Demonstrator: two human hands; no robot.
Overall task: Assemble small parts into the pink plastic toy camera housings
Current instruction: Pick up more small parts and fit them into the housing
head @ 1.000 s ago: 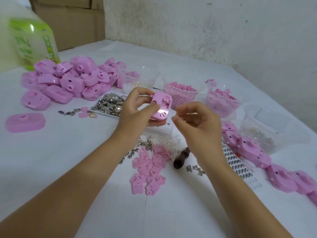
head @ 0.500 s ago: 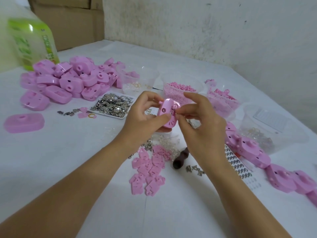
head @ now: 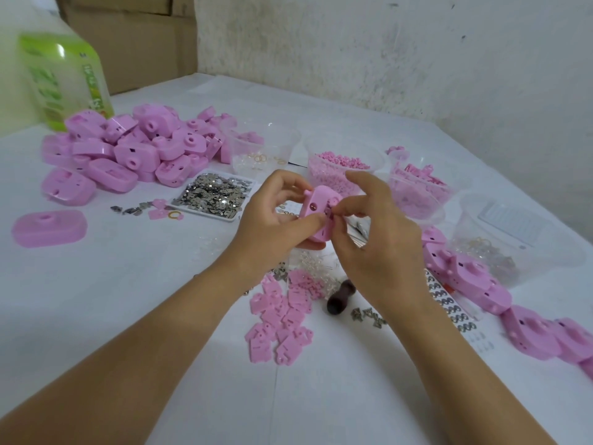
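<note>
A single wide-angle view from the person's head looks forward and down across the white tabletop (head: 96, 300), toward the wall (head: 385, 43) and the cardboard boxes (head: 134, 43) at its far edge. It sits close. Both forearms enter from the bottom corners, and the left hand (head: 272, 226) and right hand (head: 378, 252) meet near the picture's middle.

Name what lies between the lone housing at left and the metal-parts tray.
Head view: between the lone housing and tray lie loose metal bits, a small pink part and a yellowish ring.
</note>
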